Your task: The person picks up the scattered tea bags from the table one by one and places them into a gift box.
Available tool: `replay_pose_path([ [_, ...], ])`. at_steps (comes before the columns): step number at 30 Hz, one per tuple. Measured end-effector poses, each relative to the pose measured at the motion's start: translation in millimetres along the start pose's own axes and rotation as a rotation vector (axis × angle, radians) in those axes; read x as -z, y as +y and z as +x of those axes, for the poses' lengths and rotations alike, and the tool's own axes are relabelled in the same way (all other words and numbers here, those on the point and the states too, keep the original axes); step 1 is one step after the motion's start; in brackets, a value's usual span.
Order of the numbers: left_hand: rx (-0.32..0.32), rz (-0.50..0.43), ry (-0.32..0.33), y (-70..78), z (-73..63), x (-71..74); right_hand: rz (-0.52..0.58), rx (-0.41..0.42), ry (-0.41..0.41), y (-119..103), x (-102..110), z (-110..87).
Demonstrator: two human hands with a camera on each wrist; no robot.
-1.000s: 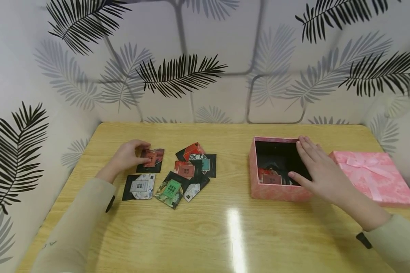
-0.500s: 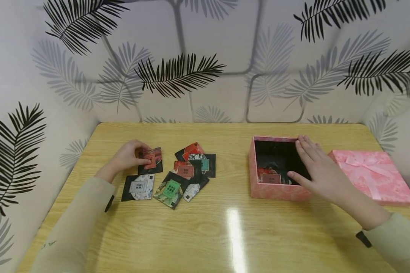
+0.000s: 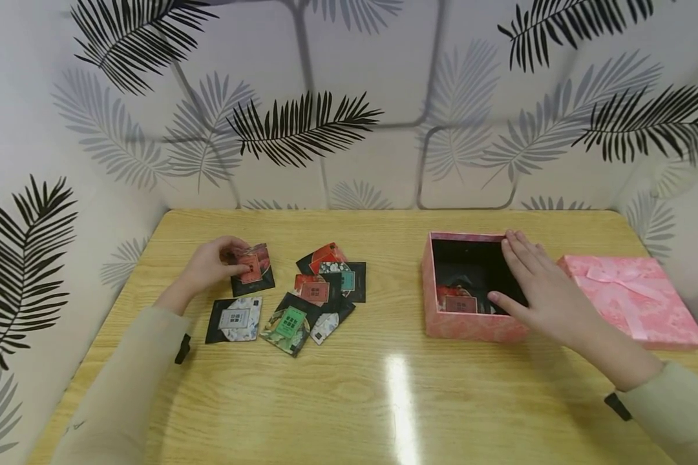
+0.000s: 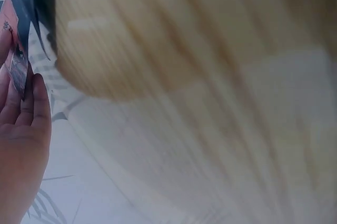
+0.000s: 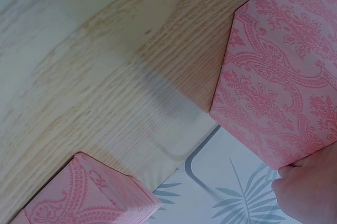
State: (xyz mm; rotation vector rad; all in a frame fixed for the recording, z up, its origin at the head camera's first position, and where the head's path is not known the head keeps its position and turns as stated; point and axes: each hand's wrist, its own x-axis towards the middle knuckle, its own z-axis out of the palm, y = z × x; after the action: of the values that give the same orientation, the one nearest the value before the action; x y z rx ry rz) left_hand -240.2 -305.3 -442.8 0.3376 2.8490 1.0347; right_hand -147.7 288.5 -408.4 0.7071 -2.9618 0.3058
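My left hand (image 3: 209, 266) pinches a flat black sachet (image 3: 261, 259) with a red label between thumb and fingers, its near side tilted up in the head view. The left wrist view shows the hand (image 4: 23, 129) with that sachet (image 4: 19, 74) at the left edge. Just below lies a sachet with a white label (image 3: 235, 318). My right hand (image 3: 549, 297) rests over the right rim of an open pink box (image 3: 477, 327), fingers straight, thumb reaching over the inside. Sachets (image 3: 459, 302) lie in the black-lined box; the hand hides part of them.
Several overlapping sachets lie mid-left, a green-labelled one (image 3: 291, 323) in front and a red one (image 3: 326, 257) at the back. The pink lid (image 3: 636, 300) with a bow lies right of the box. A patterned wall (image 3: 360, 161) stands behind the wooden table (image 3: 326, 400).
My left hand has drawn the red-labelled sachet slightly left and turned it, leaving a gap above the white-labelled sachet. The right hand and box have stayed put.
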Motion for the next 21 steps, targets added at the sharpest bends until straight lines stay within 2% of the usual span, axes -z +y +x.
replay_pose_path([
  [11, 0.034, 0.019, 0.085, 10.9, -11.6, 7.1, 0.009, 0.004, 0.009, -1, 0, -0.3],
  [21, 0.019, 0.002, 0.159, 17.1, -19.4, 13.6, 0.005, 0.012, 0.014, 0, 0, -0.3],
])
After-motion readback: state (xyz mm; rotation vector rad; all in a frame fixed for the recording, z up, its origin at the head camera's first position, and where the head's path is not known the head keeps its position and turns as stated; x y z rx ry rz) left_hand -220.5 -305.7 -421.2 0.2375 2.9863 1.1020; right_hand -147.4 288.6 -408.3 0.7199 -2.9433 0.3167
